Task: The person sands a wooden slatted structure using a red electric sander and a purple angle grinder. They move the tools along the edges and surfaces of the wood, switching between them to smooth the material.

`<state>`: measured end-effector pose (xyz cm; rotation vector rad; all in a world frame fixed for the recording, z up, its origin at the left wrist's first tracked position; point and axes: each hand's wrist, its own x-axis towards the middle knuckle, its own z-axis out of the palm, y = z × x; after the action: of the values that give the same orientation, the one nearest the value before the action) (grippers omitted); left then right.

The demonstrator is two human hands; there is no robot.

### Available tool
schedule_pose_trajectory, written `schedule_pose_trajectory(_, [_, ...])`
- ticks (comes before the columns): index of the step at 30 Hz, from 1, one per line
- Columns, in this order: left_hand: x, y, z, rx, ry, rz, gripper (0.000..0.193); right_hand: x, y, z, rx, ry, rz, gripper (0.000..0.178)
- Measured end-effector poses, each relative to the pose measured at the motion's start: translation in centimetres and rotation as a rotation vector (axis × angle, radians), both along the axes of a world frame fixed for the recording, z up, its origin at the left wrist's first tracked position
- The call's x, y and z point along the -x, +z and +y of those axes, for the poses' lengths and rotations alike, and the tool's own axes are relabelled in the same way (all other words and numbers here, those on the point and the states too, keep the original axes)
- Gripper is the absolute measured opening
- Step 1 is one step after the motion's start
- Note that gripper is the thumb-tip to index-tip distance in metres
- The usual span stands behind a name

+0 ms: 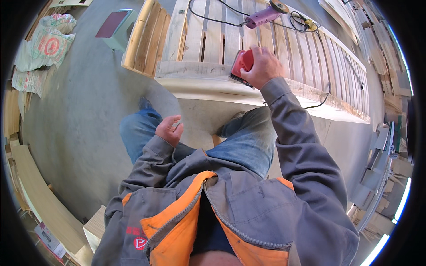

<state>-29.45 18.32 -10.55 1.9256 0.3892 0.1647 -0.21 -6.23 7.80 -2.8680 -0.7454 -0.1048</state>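
Observation:
My right hand (pixel 267 68) is wrapped round a red sander (pixel 243 62) with a dark base. The sander rests on the near rail (pixel 195 70) of a pale slatted wooden panel (pixel 222 44). Over my left thigh hovers my left hand (pixel 169 130), its thumb and fingers apart and nothing in it. A purple angle grinder (pixel 262 17) lies on the slats beyond the sander, its disc pointing to the far right. The grinder's black cable (pixel 208 20) runs across the panel.
Yellowish slatted wood (pixel 147 37) stands at the panel's left end, beside a green stool (pixel 119 29) with a dark red top. Plastic sacks (pixel 46 44) lie at far left. Boards (pixel 46 195) line the lower left, and timber is stacked along the right. A yellow plug (pixel 309 24) and coiled cord lie on the panel.

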Motion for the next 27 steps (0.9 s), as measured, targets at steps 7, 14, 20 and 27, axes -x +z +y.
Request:
schedule_pose_trajectory(7, [-1.0, 2.4, 0.7, -0.107, -0.029, -0.047, 0.04, -0.2, -0.2, 0.9, -0.121, 0.028, 0.025, 0.068])
schedule_pose_trajectory(14, [-4.2, 5.5, 0.4, -0.651, -0.192, -0.123, 0.08, -0.9, -2.3, -6.9, -0.192, -0.096, -0.025, 0.071])
schedule_pose_trajectory(20, [-10.1, 6.9, -1.4, -0.895, -0.249, 0.008, 0.089, -1.4, -3.3, -16.5, -0.142, -0.278, -0.127, 0.075])
schedule_pose_trajectory(27, [-12.9, 5.8, -2.7, -0.996, -0.275, 0.115, 0.09, -2.0, -4.2, -20.2, -0.175, -0.299, -0.184, 0.074])
